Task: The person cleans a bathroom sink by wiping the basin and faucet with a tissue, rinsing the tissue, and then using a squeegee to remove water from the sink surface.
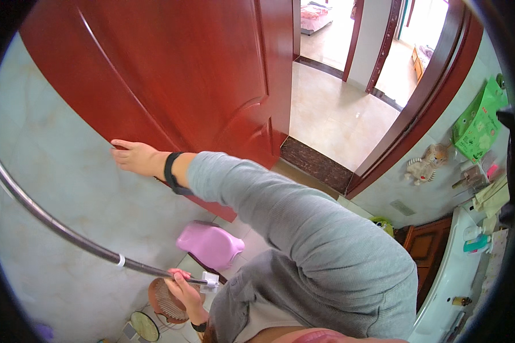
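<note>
My right hand (pixel 133 157) reaches across to the left and rests at the edge of a red-brown panelled wooden door (pixel 189 68), its fingers over that edge. The door stands open into the room. Low in the view, my left hand (pixel 183 288) is wrapped around a long metal rod (pixel 64 229). The rod looks bent by the lens and runs up to the left along the wall. A white ring (pixel 120 260) sits on it, and a white plastic fitting (pixel 210 282) is at its near end.
A pink plastic stool (pixel 210 244) and a brown basket (pixel 165 302) stand below. To the right are a white washbasin counter (pixel 437 296) with bottles, a plush toy (pixel 427 165) and a green package (pixel 480 124) on the wall. A dark stone threshold (pixel 315 165) crosses the doorway.
</note>
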Available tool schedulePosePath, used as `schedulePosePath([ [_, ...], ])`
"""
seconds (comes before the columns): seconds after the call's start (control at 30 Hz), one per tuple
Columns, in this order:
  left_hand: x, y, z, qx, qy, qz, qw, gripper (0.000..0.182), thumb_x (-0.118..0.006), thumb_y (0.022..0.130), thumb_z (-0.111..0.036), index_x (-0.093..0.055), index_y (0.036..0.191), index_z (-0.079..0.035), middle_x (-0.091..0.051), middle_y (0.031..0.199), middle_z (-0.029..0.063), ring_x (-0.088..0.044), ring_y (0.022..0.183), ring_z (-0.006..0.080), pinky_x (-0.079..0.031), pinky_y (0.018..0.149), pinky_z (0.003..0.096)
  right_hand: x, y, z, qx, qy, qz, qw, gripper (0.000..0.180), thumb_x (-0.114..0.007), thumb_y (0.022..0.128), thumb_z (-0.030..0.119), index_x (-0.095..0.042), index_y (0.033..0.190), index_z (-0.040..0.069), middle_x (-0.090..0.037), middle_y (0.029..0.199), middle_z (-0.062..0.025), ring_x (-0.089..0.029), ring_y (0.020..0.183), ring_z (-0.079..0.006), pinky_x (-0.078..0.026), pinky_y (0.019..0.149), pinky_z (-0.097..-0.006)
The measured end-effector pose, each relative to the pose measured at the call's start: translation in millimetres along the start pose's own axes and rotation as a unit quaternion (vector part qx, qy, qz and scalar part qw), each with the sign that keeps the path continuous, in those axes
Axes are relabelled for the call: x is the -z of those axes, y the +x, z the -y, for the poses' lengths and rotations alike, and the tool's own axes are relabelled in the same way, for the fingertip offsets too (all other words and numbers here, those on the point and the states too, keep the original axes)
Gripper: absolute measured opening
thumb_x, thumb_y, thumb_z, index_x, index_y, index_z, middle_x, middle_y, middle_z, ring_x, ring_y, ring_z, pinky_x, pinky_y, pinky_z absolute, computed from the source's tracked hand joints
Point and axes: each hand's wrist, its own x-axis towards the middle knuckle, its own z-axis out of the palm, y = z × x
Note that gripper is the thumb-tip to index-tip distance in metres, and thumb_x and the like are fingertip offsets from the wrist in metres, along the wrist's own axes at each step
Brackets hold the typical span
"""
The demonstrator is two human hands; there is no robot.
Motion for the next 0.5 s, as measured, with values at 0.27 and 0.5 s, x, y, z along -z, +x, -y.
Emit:
schedulePosePath([
  [0.27, -32, -5, 21, 0.045, 0.116, 0.249, 0.961, 0.017, -0.054, 0.098, -0.018, -0.054, 0.101, -0.002, -0.054, 0.075, 0.0035, -0.052, 0.069, 0.0128, -0.046, 0.064, 0.0296, 75, -243, 29, -0.406, 0.435, 0.021, 0.803, 0.078, -0.075, 0.071, 0.012, -0.041, 0.141, 0.000, -0.030, 0.150, -0.0258, -0.025, 0.142, -0.0415, -0.025, 0.116, -0.0484],
  [0.5, -157, -4, 60, -0.064, 0.134, 0.457, 0.877, 0.021, -0.061, 0.093, -0.021, -0.053, 0.090, -0.002, -0.050, 0.063, 0.0164, -0.050, 0.055, 0.0257, -0.040, 0.053, 0.0393, 291, -438, 1, -0.549, 0.069, -0.043, 0.832, 0.094, -0.080, 0.074, 0.012, -0.024, 0.148, 0.002, -0.014, 0.157, -0.0264, -0.021, 0.144, -0.0425, -0.018, 0.118, -0.0506],
])
